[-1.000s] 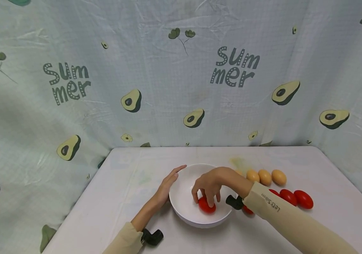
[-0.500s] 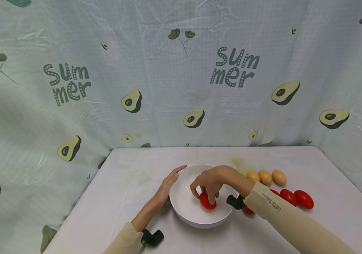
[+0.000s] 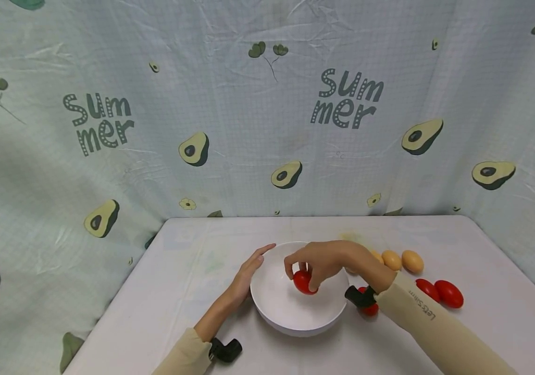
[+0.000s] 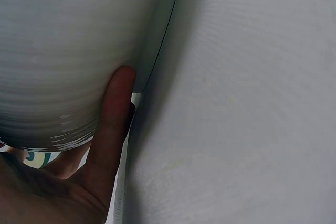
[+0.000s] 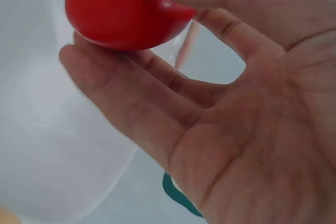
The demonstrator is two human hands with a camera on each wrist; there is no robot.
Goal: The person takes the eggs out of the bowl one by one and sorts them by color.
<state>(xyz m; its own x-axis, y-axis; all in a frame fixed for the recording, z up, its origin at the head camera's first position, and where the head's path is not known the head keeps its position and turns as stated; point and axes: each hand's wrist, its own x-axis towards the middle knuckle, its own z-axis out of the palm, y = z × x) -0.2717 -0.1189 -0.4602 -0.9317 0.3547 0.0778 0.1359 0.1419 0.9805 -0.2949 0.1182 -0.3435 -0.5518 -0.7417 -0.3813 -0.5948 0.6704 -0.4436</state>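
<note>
A white bowl [image 3: 290,317] stands at the middle of the table. Over its inside, my right hand [image 3: 325,260] pinches a glossy red egg [image 3: 303,283] between thumb and fingers. The right wrist view shows this red egg [image 5: 121,14] with the thumb on top and fingertips [image 5: 84,69] beneath. Along the bowl's left outer side lies my left hand [image 3: 244,281], fingers straight and reaching toward the far rim. Up close in the left wrist view, a straight finger [image 4: 113,114] rests against the bowl's outer wall [image 4: 63,51].
Right of the bowl, tan eggs [image 3: 412,262] form a row, partly hidden by my right forearm. Nearer are more red eggs [image 3: 448,294], one of them [image 3: 369,308] beside the bowl under my wrist. A patterned curtain [image 3: 248,104] hangs behind the white table [image 3: 192,250].
My right hand has risen and drawn slightly right, lifting the red egg from low in the bowl. The left hand and the bowl have stayed in place.
</note>
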